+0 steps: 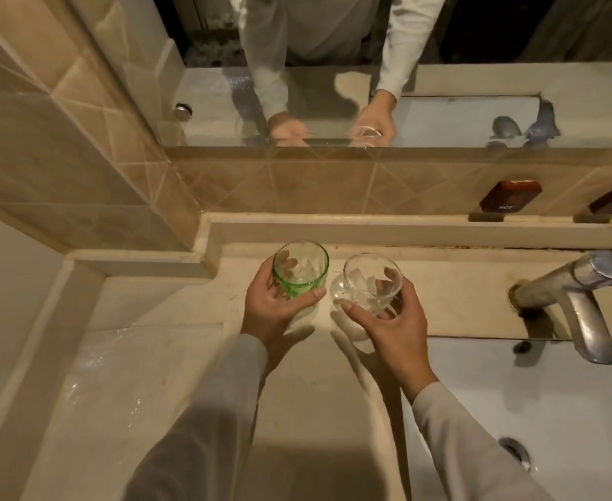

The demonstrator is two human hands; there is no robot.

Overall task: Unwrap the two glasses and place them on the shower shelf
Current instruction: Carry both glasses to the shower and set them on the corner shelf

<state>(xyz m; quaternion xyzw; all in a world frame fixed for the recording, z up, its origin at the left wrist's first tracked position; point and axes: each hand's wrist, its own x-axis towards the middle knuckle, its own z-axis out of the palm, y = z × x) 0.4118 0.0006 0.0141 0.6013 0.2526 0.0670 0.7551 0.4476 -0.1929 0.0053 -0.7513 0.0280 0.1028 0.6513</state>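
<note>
Your left hand (274, 312) grips the green-tinted glass tumbler (300, 269); your right hand (387, 327) grips the clear round glass cup (369, 283), both above the beige stone counter (174, 356)

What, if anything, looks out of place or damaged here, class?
Both glasses look whole: the green glass in the left hand, the clear glass in the right hand. Only a glistening patch on the counter, film or water, stands out.

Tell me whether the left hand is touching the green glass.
Touching. The head view shows the left hand wrapped round the green glass, thumb across its near side, fingertips showing through the glass wall.
</note>
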